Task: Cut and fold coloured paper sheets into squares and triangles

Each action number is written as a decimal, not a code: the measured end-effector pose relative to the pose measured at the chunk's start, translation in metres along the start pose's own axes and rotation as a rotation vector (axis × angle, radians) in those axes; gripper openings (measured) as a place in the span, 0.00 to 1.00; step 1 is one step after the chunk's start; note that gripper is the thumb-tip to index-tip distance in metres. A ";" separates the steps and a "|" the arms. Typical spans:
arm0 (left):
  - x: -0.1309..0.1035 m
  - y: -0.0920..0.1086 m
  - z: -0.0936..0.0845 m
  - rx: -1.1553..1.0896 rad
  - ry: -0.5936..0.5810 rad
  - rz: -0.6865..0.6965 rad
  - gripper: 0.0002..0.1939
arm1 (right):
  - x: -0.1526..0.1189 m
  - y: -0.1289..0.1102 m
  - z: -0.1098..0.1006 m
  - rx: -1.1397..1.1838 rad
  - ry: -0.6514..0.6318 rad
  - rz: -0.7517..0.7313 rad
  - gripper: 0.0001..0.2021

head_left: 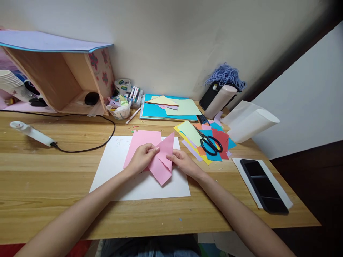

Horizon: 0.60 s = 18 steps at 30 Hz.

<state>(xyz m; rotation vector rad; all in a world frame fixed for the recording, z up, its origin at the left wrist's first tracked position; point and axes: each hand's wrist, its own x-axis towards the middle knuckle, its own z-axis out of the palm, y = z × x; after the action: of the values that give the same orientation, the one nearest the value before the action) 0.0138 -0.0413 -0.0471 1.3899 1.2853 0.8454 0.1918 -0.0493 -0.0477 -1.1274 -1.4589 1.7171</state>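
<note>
A folded piece of pink paper [162,171] is held up between both hands, its pointed tip upward and a fold flap along its middle. My left hand [143,157] pinches its left edge with thumb on top. On the right edge, my right hand [183,160] grips it between thumb and fingers. Beneath lies a flat pink sheet [139,141], partly hidden by the left hand, on a large white sheet [107,178]. Black-handled scissors [210,144] rest to the right on a heap of coloured paper scraps [225,142].
A white hot glue gun [32,134] with a black cord lies at left, near an open box [66,78]. A tub of scraps [120,109], markers [135,93] and stacked coloured paper [184,107] stand along the wall. At right are a white roll [252,126] and a phone [264,185].
</note>
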 end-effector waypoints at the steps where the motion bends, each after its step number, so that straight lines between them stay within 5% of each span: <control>1: 0.000 -0.001 0.000 -0.014 -0.007 -0.004 0.17 | 0.000 0.000 0.000 -0.002 -0.001 -0.002 0.14; 10: 0.002 0.000 -0.003 -0.010 -0.006 -0.015 0.18 | -0.001 -0.002 -0.006 0.056 -0.161 0.052 0.21; 18: 0.006 -0.002 -0.006 -0.002 0.049 0.015 0.18 | 0.000 0.000 -0.008 -0.037 -0.175 0.039 0.15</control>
<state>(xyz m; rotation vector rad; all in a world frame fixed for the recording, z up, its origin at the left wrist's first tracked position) 0.0084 -0.0342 -0.0488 1.3869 1.3125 0.8958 0.1991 -0.0453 -0.0480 -1.0536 -1.5885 1.8624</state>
